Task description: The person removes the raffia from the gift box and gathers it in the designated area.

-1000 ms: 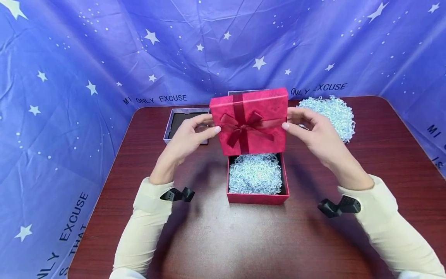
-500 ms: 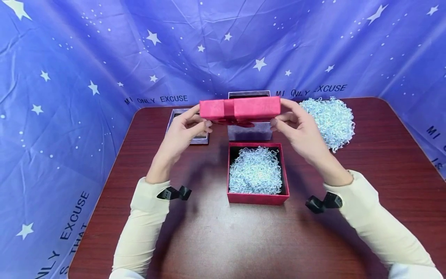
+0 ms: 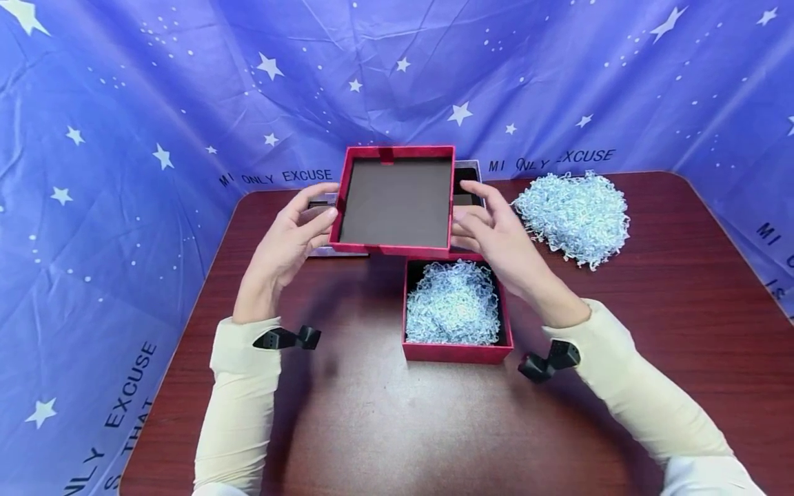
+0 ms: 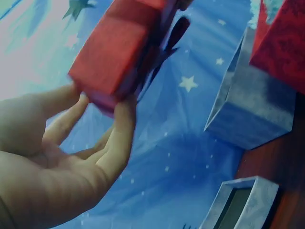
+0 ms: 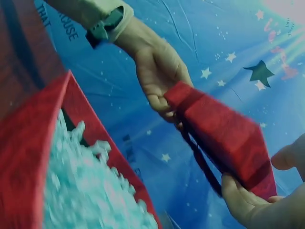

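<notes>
A red gift box lid (image 3: 397,201) is held up above the table, its dark inside facing the head camera. My left hand (image 3: 291,234) pinches its left edge between thumb and fingers. At the lid's right edge my right hand (image 3: 496,238) holds it, fingers beneath and index finger lifted off. The lid's dark ribbon bow (image 4: 164,50) faces away and shows in the left wrist view. Below and slightly right stands the open red box (image 3: 457,353), filled with pale blue paper shred (image 3: 453,303).
Behind the lid stands a lavender box (image 3: 469,172), mostly covered. A shallow lavender box part (image 3: 340,253) lies behind my left hand. At the back right is a loose heap of pale blue shred (image 3: 577,217). A starry blue cloth (image 3: 397,83) hangs around the table (image 3: 397,420).
The lid has turned from its bow side, past its edge, to its dark inside. Both hands have moved left with it. The open red box has stayed put.
</notes>
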A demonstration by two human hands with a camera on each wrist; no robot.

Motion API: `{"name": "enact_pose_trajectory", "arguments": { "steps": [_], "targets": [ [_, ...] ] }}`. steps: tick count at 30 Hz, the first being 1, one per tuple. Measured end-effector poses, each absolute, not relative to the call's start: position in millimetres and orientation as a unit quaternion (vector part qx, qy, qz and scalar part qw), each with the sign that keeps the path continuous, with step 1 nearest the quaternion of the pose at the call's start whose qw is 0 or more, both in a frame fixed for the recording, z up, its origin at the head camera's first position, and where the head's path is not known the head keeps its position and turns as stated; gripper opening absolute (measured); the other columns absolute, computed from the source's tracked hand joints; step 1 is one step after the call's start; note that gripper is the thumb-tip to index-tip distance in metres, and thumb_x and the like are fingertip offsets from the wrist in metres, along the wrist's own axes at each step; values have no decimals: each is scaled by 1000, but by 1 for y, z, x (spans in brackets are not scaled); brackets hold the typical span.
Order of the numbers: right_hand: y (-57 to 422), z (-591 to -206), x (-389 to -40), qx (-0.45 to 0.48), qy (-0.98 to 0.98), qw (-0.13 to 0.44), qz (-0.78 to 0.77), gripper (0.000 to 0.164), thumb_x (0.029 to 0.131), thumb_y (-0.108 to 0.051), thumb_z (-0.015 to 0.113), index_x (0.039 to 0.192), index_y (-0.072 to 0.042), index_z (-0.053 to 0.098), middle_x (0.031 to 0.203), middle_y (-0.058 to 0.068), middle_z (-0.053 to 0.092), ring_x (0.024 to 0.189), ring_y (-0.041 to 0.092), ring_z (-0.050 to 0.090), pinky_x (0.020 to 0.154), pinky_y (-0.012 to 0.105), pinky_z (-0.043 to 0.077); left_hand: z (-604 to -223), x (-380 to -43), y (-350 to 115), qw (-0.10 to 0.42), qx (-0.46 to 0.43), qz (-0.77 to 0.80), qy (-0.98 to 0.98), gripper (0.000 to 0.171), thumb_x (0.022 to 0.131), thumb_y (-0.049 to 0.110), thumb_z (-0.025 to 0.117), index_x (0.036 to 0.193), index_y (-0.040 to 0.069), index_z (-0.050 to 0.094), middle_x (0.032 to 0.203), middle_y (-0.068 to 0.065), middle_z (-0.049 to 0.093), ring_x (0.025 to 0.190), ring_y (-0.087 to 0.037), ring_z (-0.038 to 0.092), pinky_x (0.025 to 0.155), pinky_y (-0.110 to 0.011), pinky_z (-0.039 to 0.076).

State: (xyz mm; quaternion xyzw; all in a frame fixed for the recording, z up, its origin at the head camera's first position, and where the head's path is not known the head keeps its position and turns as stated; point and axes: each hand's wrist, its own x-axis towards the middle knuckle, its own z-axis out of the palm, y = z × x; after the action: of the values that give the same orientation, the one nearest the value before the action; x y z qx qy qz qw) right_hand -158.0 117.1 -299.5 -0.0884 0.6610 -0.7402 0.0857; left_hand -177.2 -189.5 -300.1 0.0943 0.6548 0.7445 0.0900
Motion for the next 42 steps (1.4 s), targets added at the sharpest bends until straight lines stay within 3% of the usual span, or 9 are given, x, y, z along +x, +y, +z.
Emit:
{"name": "enact_pose_trajectory", "arguments": {
  "steps": [5, 12, 17, 24, 34, 42],
  "targets": [
    [96, -304, -154, -98, 683, 117, -715, 60, 96, -8, 55, 149, -11, 25, 133, 19, 48, 109, 22, 58, 93, 33, 53, -306, -178, -219, 153, 127, 751, 629, 60, 94, -2, 55, 146, 12, 29, 113, -8, 57, 92, -15, 63, 77, -27, 57],
    [63, -314, -141, -121, 668, 167, -715, 67, 94, -5, 57, 151, -15, 23, 135, 16, 47, 109, 24, 60, 97, 36, 51, -320, -172, -266, 201, 161, 720, 645, 44, 97, -4, 46, 139, 6, 41, 122, -6, 56, 98, -15, 64, 82, -28, 57],
    [43, -320, -128, -133, 680, 194, -694, 77, 92, -7, 61, 153, -19, 17, 140, 13, 41, 113, 23, 59, 100, 38, 49, -331, -166, -291, 226, 150, 721, 638, 40, 98, -4, 44, 136, 8, 44, 120, -4, 62, 97, -16, 68, 82, -29, 57],
    [15, -326, -109, -133, 708, 208, -662, 81, 92, -9, 62, 154, -22, 12, 146, 10, 35, 117, 23, 57, 99, 40, 48, -349, -153, -320, 261, 151, 731, 613, 43, 97, -10, 38, 135, 10, 45, 120, -4, 64, 99, -17, 68, 83, -31, 57],
    [-21, -344, -86, -119, 698, 202, -676, 82, 90, -7, 63, 153, -23, 13, 146, 10, 33, 114, 26, 58, 88, 32, 54, -371, -139, -353, 297, 169, 738, 582, 46, 97, -13, 32, 136, 8, 44, 124, -6, 62, 104, -20, 67, 87, -33, 56],
    [-42, -370, -75, -103, 685, 207, -691, 82, 91, -7, 62, 154, -20, 11, 146, 10, 30, 113, 29, 60, 90, 36, 54, -385, -131, -365, 317, 102, 718, 612, 40, 98, -8, 35, 132, 9, 48, 118, -5, 67, 99, -21, 69, 85, -36, 56]
  ]
}}
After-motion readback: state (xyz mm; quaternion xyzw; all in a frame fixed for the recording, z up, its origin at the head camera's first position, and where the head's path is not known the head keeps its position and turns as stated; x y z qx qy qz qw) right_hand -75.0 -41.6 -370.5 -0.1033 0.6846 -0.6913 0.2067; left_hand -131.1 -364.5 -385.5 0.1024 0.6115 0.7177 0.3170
